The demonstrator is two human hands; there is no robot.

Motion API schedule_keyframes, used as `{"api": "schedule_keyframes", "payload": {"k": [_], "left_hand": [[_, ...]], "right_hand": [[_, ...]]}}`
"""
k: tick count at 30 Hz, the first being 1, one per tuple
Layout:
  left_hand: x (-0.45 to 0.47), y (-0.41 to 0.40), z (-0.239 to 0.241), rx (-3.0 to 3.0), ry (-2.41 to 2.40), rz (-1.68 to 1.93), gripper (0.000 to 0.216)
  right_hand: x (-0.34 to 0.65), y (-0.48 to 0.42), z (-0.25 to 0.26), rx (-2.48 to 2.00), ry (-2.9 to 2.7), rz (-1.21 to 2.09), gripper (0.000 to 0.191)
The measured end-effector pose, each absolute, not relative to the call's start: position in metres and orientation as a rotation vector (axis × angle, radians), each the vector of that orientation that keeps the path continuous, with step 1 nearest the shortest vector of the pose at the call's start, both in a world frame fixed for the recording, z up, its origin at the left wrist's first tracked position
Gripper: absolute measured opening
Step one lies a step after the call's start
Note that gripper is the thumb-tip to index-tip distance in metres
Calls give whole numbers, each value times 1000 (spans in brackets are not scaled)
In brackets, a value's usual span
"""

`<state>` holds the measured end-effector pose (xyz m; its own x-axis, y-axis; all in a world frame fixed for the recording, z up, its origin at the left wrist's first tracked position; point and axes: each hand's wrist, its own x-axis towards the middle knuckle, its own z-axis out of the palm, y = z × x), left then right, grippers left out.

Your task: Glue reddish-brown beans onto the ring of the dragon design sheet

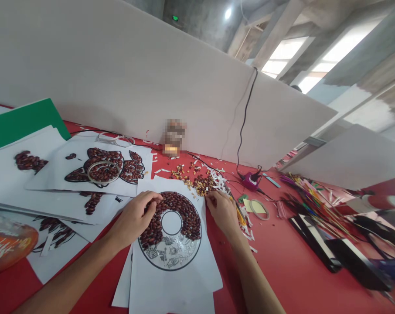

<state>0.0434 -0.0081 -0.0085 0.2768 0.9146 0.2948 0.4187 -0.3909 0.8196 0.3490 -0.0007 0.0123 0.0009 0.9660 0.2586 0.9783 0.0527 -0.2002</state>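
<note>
At the bean ring's (191, 218) hidden edge, the left hand (137, 218) curls; its grip and the right hand's (224, 212), I cannot tell.

Beans (189, 213) on paper sheet (173, 290), scattered kernels (200, 184) behind it, other sheets (11, 187) left, tape roll (267, 212) right

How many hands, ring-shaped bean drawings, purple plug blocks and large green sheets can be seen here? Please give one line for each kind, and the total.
Hands: 2 (left hand, right hand)
Ring-shaped bean drawing: 1
Purple plug block: 1
Large green sheet: 1
Total: 5
</note>
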Motion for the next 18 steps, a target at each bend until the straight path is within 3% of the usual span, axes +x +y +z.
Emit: {"api": "schedule_keyframes", "payload": {"k": [8, 18], "left_hand": [[43, -8, -8, 1941, 1193, 1042, 24], [43, -9, -6, 1944, 1199, 1040, 24]], "right_hand": [[345, -10, 17, -1870, -2009, -21, 13], [273, -52, 26, -1483, -2299, 253, 12]]}}
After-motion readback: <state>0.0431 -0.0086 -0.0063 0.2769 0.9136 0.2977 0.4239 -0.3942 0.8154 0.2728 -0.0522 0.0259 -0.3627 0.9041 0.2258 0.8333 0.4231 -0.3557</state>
